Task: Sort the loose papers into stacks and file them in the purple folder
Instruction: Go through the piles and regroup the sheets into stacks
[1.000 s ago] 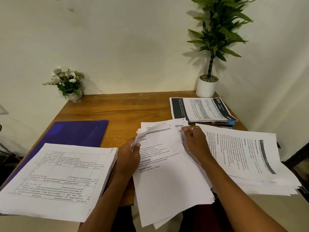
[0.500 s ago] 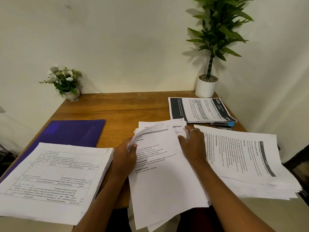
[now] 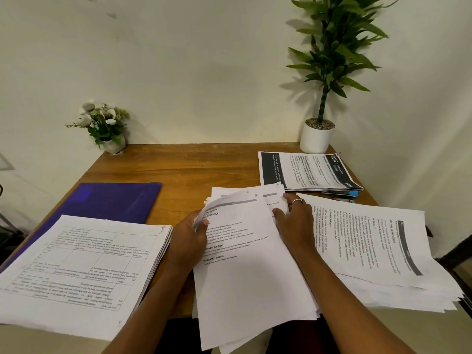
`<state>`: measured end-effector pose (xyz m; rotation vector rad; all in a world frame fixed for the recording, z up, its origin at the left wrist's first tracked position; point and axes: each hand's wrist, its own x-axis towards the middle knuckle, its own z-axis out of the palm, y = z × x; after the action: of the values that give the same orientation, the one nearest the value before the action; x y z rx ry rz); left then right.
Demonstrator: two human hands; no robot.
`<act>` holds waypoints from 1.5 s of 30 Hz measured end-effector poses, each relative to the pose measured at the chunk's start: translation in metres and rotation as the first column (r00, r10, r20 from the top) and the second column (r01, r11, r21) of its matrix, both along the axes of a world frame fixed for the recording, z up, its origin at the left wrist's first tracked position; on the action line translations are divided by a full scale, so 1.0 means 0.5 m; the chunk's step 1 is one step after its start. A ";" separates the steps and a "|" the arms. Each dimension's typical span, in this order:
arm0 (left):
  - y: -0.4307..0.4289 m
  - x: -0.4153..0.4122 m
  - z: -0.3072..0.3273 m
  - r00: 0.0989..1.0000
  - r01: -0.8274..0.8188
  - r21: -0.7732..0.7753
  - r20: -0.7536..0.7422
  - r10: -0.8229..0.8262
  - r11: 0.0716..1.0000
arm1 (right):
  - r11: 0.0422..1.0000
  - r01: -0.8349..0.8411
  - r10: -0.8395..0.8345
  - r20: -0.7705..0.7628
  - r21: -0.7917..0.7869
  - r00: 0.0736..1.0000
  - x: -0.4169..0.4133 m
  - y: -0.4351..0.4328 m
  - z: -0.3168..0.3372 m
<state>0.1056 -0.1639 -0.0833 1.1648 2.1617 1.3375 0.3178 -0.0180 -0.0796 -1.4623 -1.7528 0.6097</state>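
A wooden table (image 3: 204, 169) fills the middle of the frame, crowded with paper. At lower right, the widest stack (image 3: 378, 251) hangs past the table's edge with its lower sheets fanned, and a nudge from the right forearm (image 3: 339, 297) beside it could tip it to the floor. At lower left, a squared stack of ruled forms (image 3: 84, 264) covers the near corner of the purple folder (image 3: 115, 200), which lies closed at centre left; pulling the folder free risks dragging those forms askew. The unsorted pile (image 3: 245, 277) at bottom centre also overhangs toward the person. The left hand (image 3: 187, 241) grips its lifted top sheets by the left edge, while the right hand (image 3: 296, 223) pinches their upper right corner; thin pages may cling together and land in the wrong stack.
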 end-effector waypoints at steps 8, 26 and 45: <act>0.001 0.003 0.003 1.000 -0.015 -0.010 0.003 0.015 1.000 | 1.000 0.014 -0.012 -0.094 0.024 0.995 0.004 -0.011 0.012; 0.003 0.002 0.001 1.000 -0.007 -0.005 -0.004 0.006 1.000 | 0.996 -0.036 0.026 -0.113 -0.086 0.993 0.008 -0.017 0.019; 0.003 0.011 0.022 0.999 -0.014 -0.064 -0.033 0.012 0.998 | 0.997 0.045 -0.017 -0.366 0.067 0.930 0.044 0.039 0.225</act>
<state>0.1110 -0.1625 -0.0720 1.1571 2.2214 1.2527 0.3399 0.0013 0.0327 -1.2306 -1.4426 0.7399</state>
